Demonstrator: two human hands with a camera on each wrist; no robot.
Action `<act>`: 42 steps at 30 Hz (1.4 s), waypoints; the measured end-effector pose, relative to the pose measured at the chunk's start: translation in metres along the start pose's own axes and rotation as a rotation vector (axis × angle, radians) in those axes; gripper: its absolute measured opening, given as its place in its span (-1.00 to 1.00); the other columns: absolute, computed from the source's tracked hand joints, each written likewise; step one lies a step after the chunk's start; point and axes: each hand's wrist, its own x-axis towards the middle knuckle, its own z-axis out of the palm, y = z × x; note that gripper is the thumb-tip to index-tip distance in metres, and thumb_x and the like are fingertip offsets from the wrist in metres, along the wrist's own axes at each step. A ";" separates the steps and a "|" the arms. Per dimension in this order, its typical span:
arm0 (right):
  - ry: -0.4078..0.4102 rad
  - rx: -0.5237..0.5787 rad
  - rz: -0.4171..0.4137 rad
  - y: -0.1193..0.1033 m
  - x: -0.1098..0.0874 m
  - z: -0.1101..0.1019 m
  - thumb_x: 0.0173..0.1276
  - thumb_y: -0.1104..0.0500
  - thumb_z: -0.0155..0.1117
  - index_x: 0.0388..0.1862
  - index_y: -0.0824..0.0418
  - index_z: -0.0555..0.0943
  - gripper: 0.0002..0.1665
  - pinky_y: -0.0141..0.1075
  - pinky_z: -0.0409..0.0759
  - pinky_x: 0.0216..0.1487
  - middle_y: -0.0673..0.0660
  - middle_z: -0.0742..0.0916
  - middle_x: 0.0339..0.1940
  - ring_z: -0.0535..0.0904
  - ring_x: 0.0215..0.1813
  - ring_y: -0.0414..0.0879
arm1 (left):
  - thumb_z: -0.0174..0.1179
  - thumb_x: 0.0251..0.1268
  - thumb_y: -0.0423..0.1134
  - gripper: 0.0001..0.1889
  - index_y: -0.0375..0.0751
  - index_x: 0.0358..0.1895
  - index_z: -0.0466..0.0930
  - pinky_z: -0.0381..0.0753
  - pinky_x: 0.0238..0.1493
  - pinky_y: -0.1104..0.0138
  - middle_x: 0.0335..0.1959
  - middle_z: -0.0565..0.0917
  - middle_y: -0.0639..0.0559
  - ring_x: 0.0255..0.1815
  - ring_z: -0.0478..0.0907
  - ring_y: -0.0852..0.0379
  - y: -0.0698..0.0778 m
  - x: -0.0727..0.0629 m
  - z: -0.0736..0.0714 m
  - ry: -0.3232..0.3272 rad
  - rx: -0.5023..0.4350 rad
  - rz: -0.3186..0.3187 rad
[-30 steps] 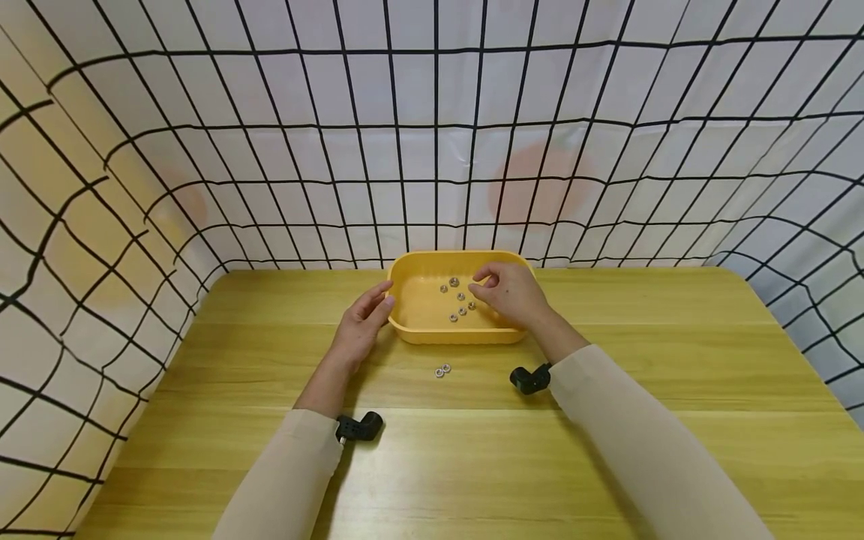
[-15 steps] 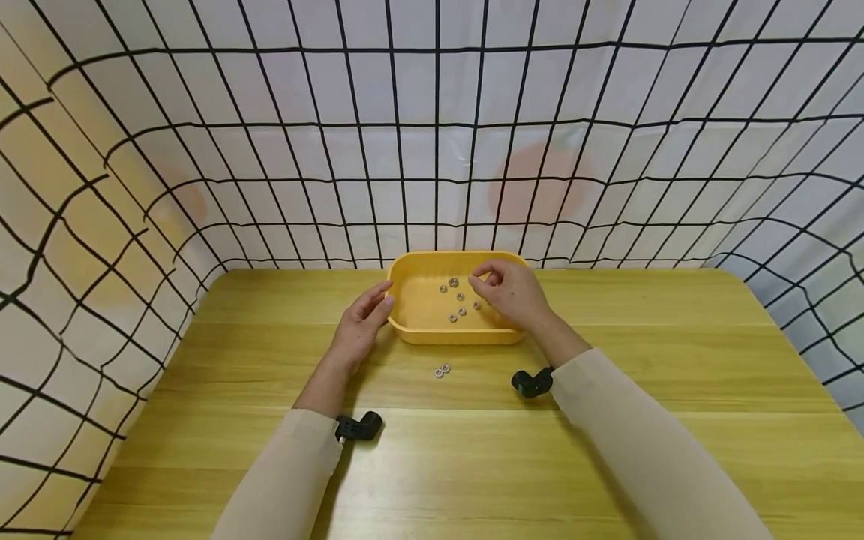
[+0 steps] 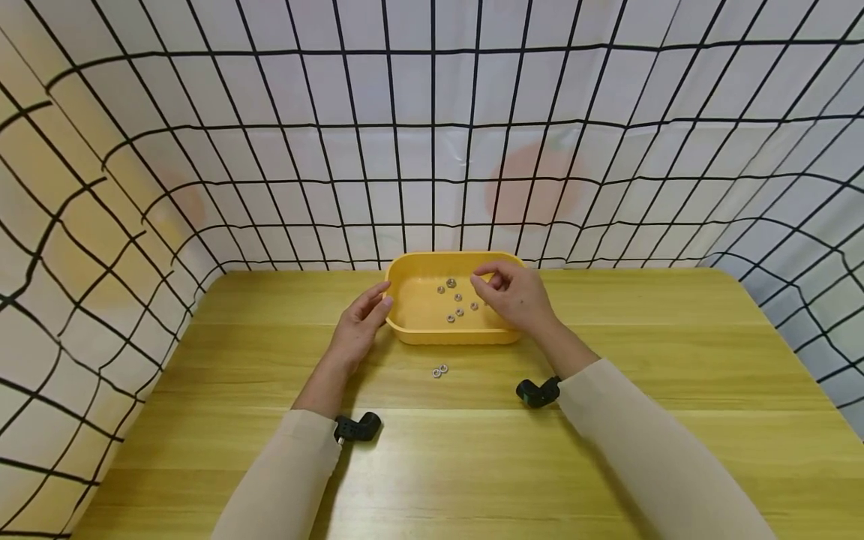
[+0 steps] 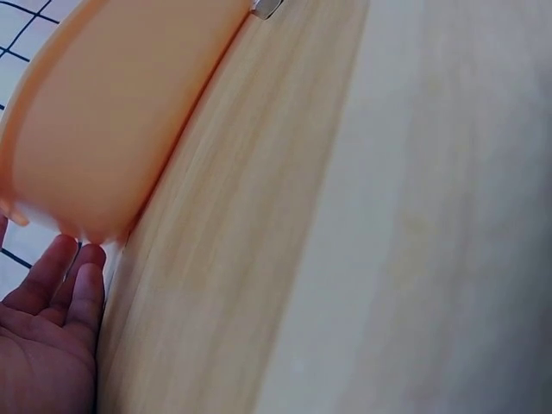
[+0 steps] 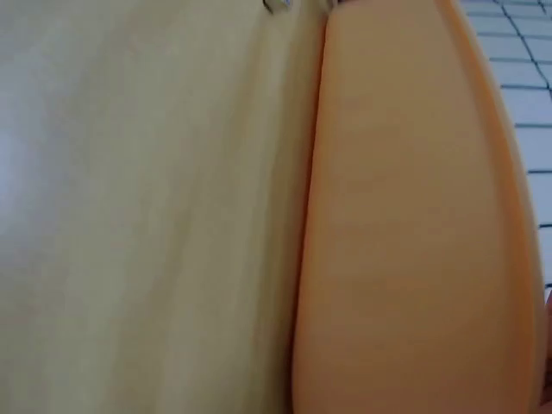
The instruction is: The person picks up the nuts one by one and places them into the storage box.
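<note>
A yellow plastic tray (image 3: 459, 337) stands at the far side of the table, with several small metal nuts (image 3: 459, 312) on its floor. My left hand (image 3: 354, 330) touches the tray's left end, its thumb and index finger at the rim. In the left wrist view the other fingers (image 4: 84, 297) reach nearly straight to the outer wall. My right hand (image 3: 518, 298) hovers over the right part of the tray, fingers bent, thumb and index fingertips close together. I cannot tell whether a nut is between them. Only a sliver of that hand shows in the right wrist view.
Two loose nuts (image 3: 440, 370) lie side by side on the wooden table (image 3: 432, 465), in front of the tray. Black wire grid panels (image 3: 432, 150) backed by white sheeting rise behind the tray and along both sides.
A nut in the tray near the right hand has shifted slightly to the right. The right thumb and index fingertips have come closer together. The left hand stays at the tray's end.
</note>
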 end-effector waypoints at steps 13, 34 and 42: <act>-0.091 0.094 -0.012 -0.016 -0.043 0.005 0.38 0.09 0.44 -0.14 0.08 0.75 -0.86 -0.45 0.34 -0.56 0.03 0.63 -0.52 0.44 -0.51 -0.10 | 0.14 0.56 0.01 -0.52 0.11 0.46 0.45 0.40 0.53 0.05 0.46 0.45 -0.15 0.52 0.34 -0.05 -0.001 0.002 -0.002 -0.003 -0.006 0.001; -0.355 0.117 0.140 0.002 -0.081 0.033 0.35 0.12 0.46 -0.09 0.15 0.74 -0.80 -0.47 0.36 -0.54 -0.02 0.65 -0.51 0.43 -0.54 -0.22 | 0.15 0.55 0.03 -0.50 0.11 0.47 0.44 0.38 0.54 0.05 0.48 0.44 -0.15 0.53 0.33 -0.05 -0.001 0.001 -0.003 -0.004 0.006 -0.004; -0.383 0.097 0.183 0.006 -0.080 0.045 0.33 0.10 0.46 -0.10 0.10 0.74 -0.80 -0.45 0.41 -0.50 -0.04 0.65 -0.50 0.46 -0.53 -0.21 | 0.14 0.55 0.03 -0.50 0.11 0.47 0.44 0.40 0.54 0.06 0.47 0.45 -0.15 0.51 0.36 -0.04 -0.001 0.001 -0.003 -0.006 0.001 -0.003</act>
